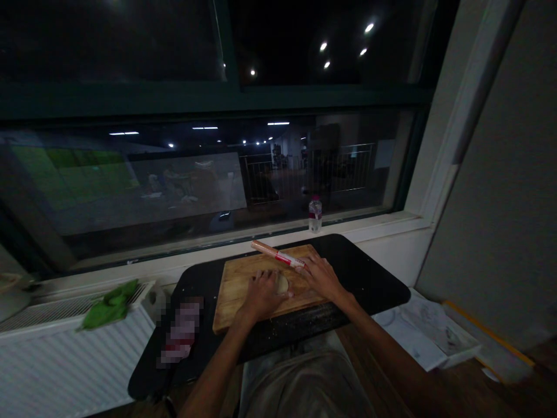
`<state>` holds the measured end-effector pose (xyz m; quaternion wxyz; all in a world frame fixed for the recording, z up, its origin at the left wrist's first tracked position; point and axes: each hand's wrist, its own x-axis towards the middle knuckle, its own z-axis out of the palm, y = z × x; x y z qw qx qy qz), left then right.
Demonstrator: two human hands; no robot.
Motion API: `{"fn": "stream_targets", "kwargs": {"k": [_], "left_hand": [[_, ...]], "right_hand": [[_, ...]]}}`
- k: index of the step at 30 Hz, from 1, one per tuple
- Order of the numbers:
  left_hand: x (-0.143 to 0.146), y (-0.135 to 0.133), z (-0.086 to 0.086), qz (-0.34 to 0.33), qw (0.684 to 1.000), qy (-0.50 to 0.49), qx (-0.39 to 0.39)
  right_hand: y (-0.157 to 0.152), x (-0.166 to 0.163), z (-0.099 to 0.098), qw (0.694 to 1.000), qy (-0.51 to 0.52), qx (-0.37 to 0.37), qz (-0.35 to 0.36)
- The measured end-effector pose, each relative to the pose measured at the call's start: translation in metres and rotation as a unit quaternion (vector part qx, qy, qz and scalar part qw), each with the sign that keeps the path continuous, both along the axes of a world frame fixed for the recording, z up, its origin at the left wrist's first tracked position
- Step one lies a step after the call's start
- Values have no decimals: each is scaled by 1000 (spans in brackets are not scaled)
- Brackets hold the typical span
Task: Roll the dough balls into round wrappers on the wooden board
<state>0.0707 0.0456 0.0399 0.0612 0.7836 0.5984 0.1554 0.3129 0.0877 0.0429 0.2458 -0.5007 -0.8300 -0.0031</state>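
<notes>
On the wooden cutting board (pixel 235 284), my left hand (pixel 262 294) curls its fingers beside a pale round piece (pixel 282 283) and grips its edge. What this piece is made of is too dim to tell. My right hand (pixel 322 277) is closed over the near end of a tan stick (pixel 265 249) with a red and white label. The stick slants up and to the left, over the far side of the board. A small pinkish bit (pixel 290 294) shows between my hands; its kind is unclear.
The board rests on a black table (pixel 365 284) dotted with crumbs. A pixelated pinkish item (pixel 183 331) lies at the table's left. A bottle (pixel 315 215) stands on the windowsill. A green cloth (pixel 109 305) drapes over the radiator (pixel 87 354). Papers (pixel 418 331) lie to the right.
</notes>
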Motion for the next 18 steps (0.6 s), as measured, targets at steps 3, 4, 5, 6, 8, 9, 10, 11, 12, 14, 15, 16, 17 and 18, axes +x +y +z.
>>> {"fn": "stream_targets", "kwargs": {"k": [3, 4, 5, 6, 8, 9, 10, 11, 12, 14, 15, 16, 17, 18], "left_hand": [[-17, 14, 7, -135, 986, -87, -50], [-26, 18, 9, -181, 972, -124, -82], [-35, 21, 11, -209, 960, -152, -109], [-43, 23, 12, -222, 952, -164, -129], [-56, 21, 12, -206, 955, -156, -144], [-60, 18, 11, -179, 964, -140, -139], [-63, 14, 10, -145, 974, -121, -128], [-64, 9, 8, -115, 982, -101, -111], [-66, 4, 6, -94, 987, -87, -93], [-68, -3, 5, -89, 990, -84, -72], [-70, -5, 5, -97, 988, -90, -74], [-73, -6, 7, -108, 986, -99, -81], [-75, -7, 9, -118, 983, -106, -91], [-78, -7, 10, -121, 982, -108, -98]], "right_hand": [[-2, -2, -4, 1000, 11, -2, 14], [-4, -3, -5, 1000, 12, -4, 16], [-5, -4, -4, 1000, 12, -5, 18], [-6, -5, -4, 1000, 13, -7, 20], [-8, -7, -2, 1000, 15, -8, 23], [-9, -8, -2, 1000, 17, -8, 24], [-9, -9, -2, 1000, 19, -8, 24], [-9, -10, -3, 1000, 20, -7, 24], [-9, -11, -4, 999, 20, -6, 25], [-8, -13, -7, 999, 19, -8, 32], [-8, -14, -9, 999, 19, -9, 34], [-7, -15, -11, 999, 19, -10, 35], [-7, -16, -13, 999, 21, -12, 35], [-7, -16, -15, 999, 22, -13, 34]]}}
